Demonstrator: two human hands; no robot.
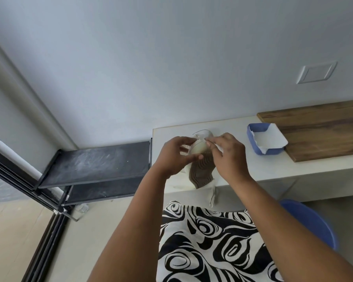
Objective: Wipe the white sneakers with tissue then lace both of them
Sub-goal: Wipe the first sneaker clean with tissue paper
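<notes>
Overhead, both hands (174,154) (229,156) hold a sneaker (201,159) (sole up, no readable branding).

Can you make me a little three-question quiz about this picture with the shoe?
1. True or false: the sneaker is held with its brown sole facing up.
2. What does the right hand pinch? A) tissue B) spoon C) brush
3. What colour is the tissue box on the counter?

Key: 1 true. 2 A. 3 blue. The left hand holds the sneaker too.
</notes>
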